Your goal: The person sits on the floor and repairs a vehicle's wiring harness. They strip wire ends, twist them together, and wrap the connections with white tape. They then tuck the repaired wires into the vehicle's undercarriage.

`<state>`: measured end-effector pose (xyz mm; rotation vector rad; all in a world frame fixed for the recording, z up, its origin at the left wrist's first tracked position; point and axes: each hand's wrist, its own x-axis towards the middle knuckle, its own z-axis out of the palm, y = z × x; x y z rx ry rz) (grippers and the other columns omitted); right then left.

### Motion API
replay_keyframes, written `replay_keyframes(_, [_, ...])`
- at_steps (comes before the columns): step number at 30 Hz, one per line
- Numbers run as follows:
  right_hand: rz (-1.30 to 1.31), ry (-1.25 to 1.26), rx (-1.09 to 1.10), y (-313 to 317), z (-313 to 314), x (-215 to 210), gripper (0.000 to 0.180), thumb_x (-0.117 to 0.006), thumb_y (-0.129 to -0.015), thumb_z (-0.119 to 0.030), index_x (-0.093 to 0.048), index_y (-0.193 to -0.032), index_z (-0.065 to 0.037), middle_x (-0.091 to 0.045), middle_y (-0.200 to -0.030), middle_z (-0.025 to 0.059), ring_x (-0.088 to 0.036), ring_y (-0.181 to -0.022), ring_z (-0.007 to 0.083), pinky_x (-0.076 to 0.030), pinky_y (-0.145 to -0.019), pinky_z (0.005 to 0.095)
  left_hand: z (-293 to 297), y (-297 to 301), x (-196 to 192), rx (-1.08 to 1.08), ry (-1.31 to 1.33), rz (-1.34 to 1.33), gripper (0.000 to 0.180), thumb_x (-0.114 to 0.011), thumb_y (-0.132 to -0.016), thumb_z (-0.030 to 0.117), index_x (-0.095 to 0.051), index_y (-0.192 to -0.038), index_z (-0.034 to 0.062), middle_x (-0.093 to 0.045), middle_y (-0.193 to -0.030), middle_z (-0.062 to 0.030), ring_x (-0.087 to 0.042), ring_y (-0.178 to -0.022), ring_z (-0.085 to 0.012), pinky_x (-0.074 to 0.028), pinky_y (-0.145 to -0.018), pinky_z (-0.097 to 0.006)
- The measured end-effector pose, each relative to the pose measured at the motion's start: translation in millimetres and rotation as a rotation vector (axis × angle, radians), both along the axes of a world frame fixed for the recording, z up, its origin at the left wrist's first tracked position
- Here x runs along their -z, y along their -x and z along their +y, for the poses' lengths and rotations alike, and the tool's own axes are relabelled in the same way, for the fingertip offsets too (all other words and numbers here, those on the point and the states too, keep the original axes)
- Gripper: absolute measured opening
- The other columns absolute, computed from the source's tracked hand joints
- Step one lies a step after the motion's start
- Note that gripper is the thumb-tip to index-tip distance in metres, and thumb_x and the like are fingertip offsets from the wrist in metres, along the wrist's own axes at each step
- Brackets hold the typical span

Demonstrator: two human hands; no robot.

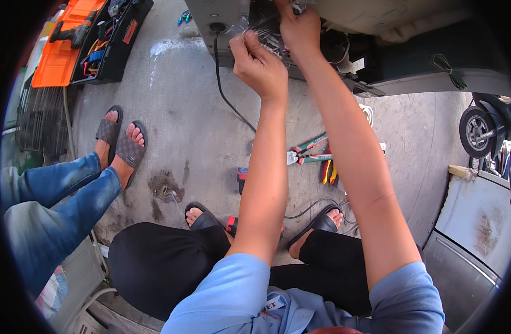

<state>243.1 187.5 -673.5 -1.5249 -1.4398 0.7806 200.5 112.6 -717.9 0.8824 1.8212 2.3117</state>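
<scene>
Both arms reach forward into the opened underside of a large grey metal appliance (pixel 225 28). My left hand (pixel 261 65) is closed in a pinch at the opening, at a shiny, crinkled piece of clear plastic (pixel 262 34). Just beside it and a little farther in, my right hand (pixel 301 30) has its fingers bent together. The upper picture edge cuts off part of them, and what they grip cannot be made out. Loose wiring and dark parts lie behind the hands. A black cable (pixel 218 72) runs from the appliance's side down to the floor.
Between my arms, cutters with green-red handles (pixel 312 151) and yellow-red pliers (pixel 329 171) lie on the concrete. An open orange-black toolbox (pixel 105 50) holds a drill and hand tools. Another person's sandalled feet (pixel 122 139) are at left. A wheel (pixel 478 132) and a worn white cabinet (pixel 478 214) stand right.
</scene>
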Motion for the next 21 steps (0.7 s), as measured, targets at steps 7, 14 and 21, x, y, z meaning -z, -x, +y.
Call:
replay_keyframes(7, [0.293, 0.489, -1.11, -56, 22, -10, 0.026, -0.075, -0.091, -0.012, -0.065, -0.113, -0.003, -0.068, -0.086, 0.0032, -0.063, -0.075, 0.0103, -0.05, -0.065, 0.0264, 6, 41, 19, -0.014, -0.012, 0.124, 0.031, -0.053, -0.11, 0.026, -0.059, -0.092, 0.0015, -0.056, -0.06, -0.0022, -0.053, -0.047, -0.0116, -0.04, -0.046, -0.029])
replay_keyframes(14, [-0.068, 0.407, -1.014, -58, 27, -17, 0.021, -0.07, -0.09, -0.004, -0.066, -0.11, 0.0, -0.069, -0.085, 0.0054, -0.067, -0.077, 0.016, -0.055, -0.073, 0.0318, -5, 43, 0, 0.093, 0.06, -0.015, 0.031, -0.056, -0.109, 0.027, -0.06, -0.093, 0.0017, -0.058, -0.061, -0.0028, -0.057, -0.054, -0.0136, -0.045, -0.056, -0.031])
replay_keyframes(21, [0.264, 0.281, -0.846, -62, 23, 23, 0.036, -0.068, -0.097, -0.008, -0.056, -0.13, -0.001, -0.072, -0.092, 0.0106, -0.069, -0.081, 0.0176, -0.056, -0.074, 0.034, 2, 53, 19, -0.067, -0.01, 0.221, 0.029, -0.062, -0.106, 0.029, -0.064, -0.098, 0.0013, -0.071, -0.075, -0.0061, -0.068, -0.064, -0.0222, -0.049, -0.061, -0.033])
